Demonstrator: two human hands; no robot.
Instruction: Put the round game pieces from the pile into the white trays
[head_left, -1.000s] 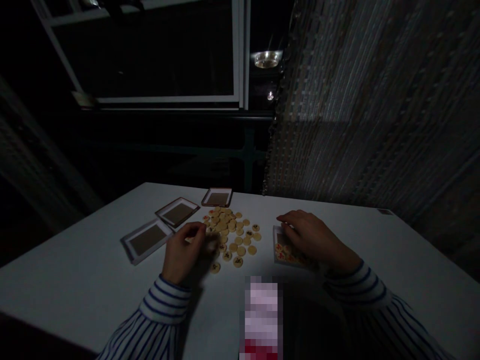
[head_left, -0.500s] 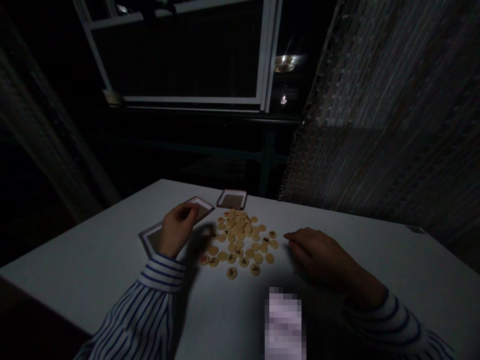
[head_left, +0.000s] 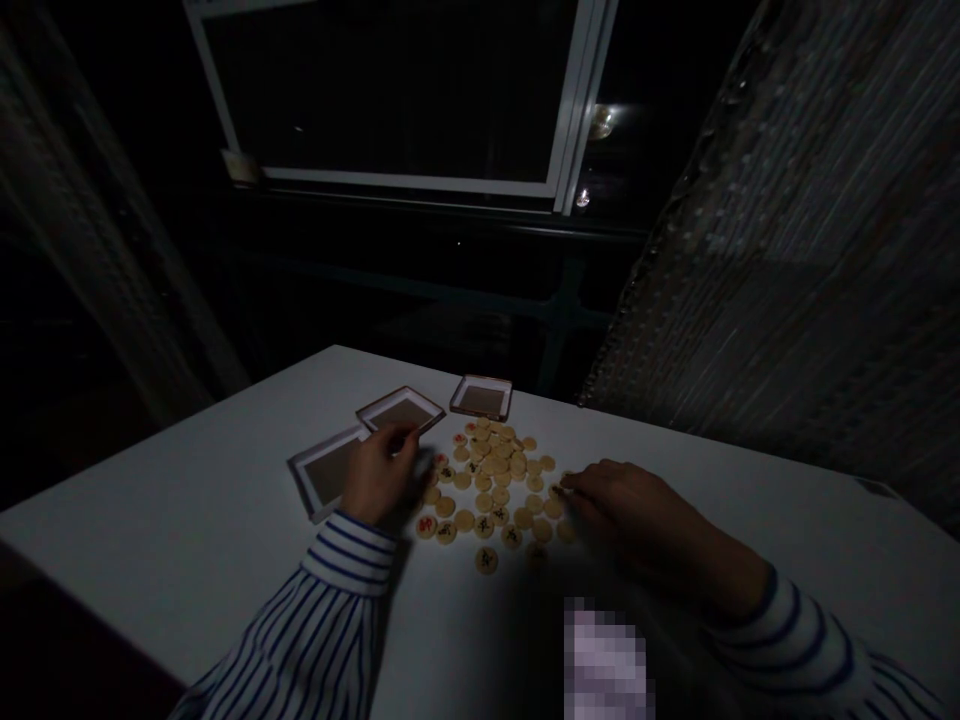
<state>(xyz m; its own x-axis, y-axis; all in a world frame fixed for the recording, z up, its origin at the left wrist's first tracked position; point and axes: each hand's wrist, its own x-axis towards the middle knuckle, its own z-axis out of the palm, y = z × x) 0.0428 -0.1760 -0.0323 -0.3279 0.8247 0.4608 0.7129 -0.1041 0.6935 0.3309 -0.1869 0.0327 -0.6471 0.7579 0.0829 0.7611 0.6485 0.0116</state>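
Observation:
Round wooden Chinese chess pieces (head_left: 495, 466) lie in a loose pile on the white table, some face up with black or red characters. My left hand (head_left: 375, 478) is raised at the pile's left side, thumb and fingertips pinched together; whatever they hold, if anything, is hidden. My right hand (head_left: 645, 515) rests at the pile's right edge, its fingers together. Its fingertips touch a chess piece (head_left: 568, 477) that they partly cover. Near my left hand are a shallow tray (head_left: 300, 478) and a second one (head_left: 401, 392) behind it.
A third shallow tray (head_left: 481, 380) stands behind the pile. The white table (head_left: 225, 500) ends before a dark window (head_left: 412, 185). A beaded curtain (head_left: 787, 280) hangs at the right. A pixelated pinkish patch (head_left: 606, 665) covers something at the bottom.
My right hand has moved left to the pile's edge, and its fingertips now meet a piece. My left hand stays pinched beside the pile. The whole view has shifted slightly.

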